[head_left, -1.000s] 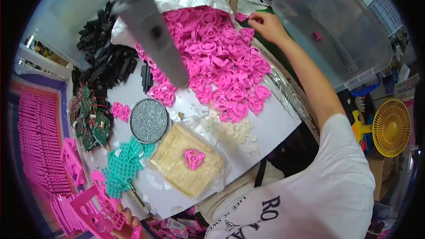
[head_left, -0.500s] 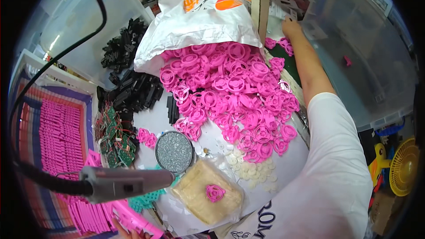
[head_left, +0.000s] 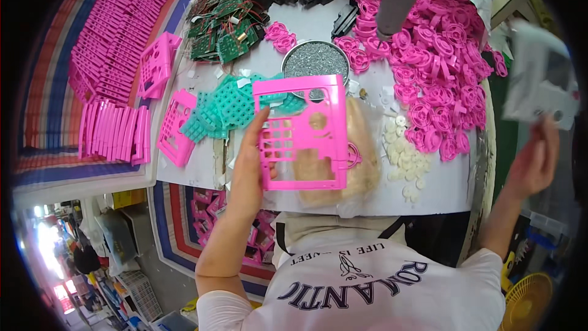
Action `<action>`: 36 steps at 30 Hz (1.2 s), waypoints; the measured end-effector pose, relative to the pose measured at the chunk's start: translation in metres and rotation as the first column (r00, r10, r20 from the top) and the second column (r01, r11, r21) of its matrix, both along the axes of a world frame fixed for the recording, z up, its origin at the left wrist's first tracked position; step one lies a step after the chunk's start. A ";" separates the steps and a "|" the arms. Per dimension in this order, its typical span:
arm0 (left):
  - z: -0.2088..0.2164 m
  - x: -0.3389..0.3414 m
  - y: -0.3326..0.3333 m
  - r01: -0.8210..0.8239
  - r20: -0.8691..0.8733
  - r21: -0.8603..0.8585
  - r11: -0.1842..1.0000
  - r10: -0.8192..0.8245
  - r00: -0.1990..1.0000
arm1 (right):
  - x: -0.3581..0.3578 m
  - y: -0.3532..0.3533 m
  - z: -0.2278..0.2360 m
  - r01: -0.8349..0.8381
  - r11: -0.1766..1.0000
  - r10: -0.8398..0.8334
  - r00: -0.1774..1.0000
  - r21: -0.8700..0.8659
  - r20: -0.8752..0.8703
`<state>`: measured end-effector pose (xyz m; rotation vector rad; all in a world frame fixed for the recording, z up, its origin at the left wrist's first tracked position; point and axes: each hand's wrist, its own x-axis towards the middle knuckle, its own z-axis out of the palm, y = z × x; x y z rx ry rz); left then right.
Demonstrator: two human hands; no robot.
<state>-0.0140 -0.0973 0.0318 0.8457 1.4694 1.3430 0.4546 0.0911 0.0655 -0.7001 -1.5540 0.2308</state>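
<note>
My left hand (head_left: 248, 162) is closed on the left side of a pink plastic housing panel (head_left: 338, 116), held upright over the bench. Several round and square cut-outs pierce the panel. At the far right, my right hand (head_left: 531, 162) pinches the lower edge of a thin whitish sheet with cut-outs (head_left: 542, 79), blurred by motion. Behind the panel lies a tan block in clear plastic (head_left: 362, 175), with a pink ring part (head_left: 353, 154) on it. A round tin of small silvery metal pieces (head_left: 315, 61) stands just beyond the panel's top edge.
Pink ring parts (head_left: 435, 79) are heaped at right, beside white discs (head_left: 407, 156). Teal keypad pieces (head_left: 229, 107) and wired green circuit boards (head_left: 223, 27) lie left of the tin. A grey tool (head_left: 401, 0) hangs overhead. Stacked pink panels (head_left: 116, 37) fill a striped-lined crate.
My left hand has come up from the lower left with the pink panel. My right hand has drawn back from the far right, holding the whitish sheet. The view has swung left and downward.
</note>
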 end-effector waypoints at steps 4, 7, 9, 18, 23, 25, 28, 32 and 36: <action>-0.004 0.016 0.003 0.147 0.044 0.030 0.989 -0.148 0.988 | -0.090 -0.084 0.005 -0.426 0.847 0.480 0.870 -0.317 0.114; -0.009 0.018 -0.003 0.260 0.166 0.100 0.960 -0.274 0.947 | -0.169 -0.071 0.006 -0.720 0.552 0.832 0.506 -0.421 0.227; -0.018 0.017 -0.007 0.268 0.151 0.089 0.959 -0.279 0.948 | -0.199 -0.068 0.009 -0.758 0.523 0.848 0.508 -0.389 0.150; -0.011 0.029 -0.022 -0.111 0.437 0.123 0.986 0.046 0.898 | -0.237 -0.063 0.031 -0.857 0.415 0.909 0.380 -0.304 0.170; -0.003 0.005 -0.029 -0.138 0.430 0.142 0.980 0.064 0.900 | -0.245 -0.080 0.004 -0.520 0.770 0.604 0.781 -0.370 0.160; -0.009 0.008 -0.028 -0.096 0.384 0.193 0.976 0.014 0.923 | -0.248 -0.093 -0.023 -0.694 0.403 0.682 0.662 -0.597 -0.310; -0.012 0.014 -0.021 -0.105 0.362 0.261 0.960 0.003 0.932 | -0.258 -0.103 -0.043 -0.721 0.124 0.605 0.600 -0.682 -0.524; -0.023 0.011 -0.019 -0.099 -0.271 0.272 0.957 0.175 0.946 | -0.263 -0.109 -0.029 -0.704 -0.020 0.662 0.523 -0.710 -0.537; -0.017 0.019 -0.022 -0.116 -0.622 0.402 0.908 0.364 0.693 | -0.273 -0.120 -0.028 -0.707 0.053 0.694 0.534 -0.705 -0.483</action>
